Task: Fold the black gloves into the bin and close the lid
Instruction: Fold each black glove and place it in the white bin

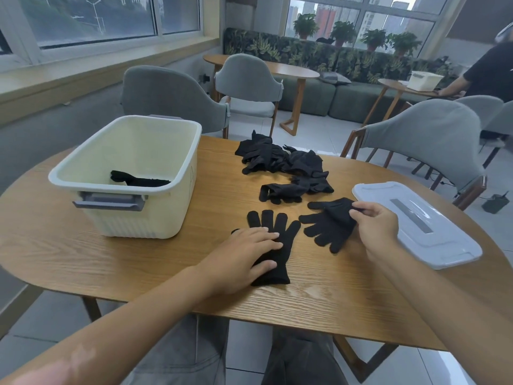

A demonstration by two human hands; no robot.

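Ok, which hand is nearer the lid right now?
Right. The right hand pinches a black glove just beside the lid, at its near-left edge. The left hand presses the flat glove further left, away from the lid.

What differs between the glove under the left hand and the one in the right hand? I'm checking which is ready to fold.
The glove under the left hand lies flat, fingers spread, pressed down by the left hand. The glove in the right hand is pinched at its cuff by the right hand, that end raised and creased, and points left instead of away. Both are black knit, on the table.
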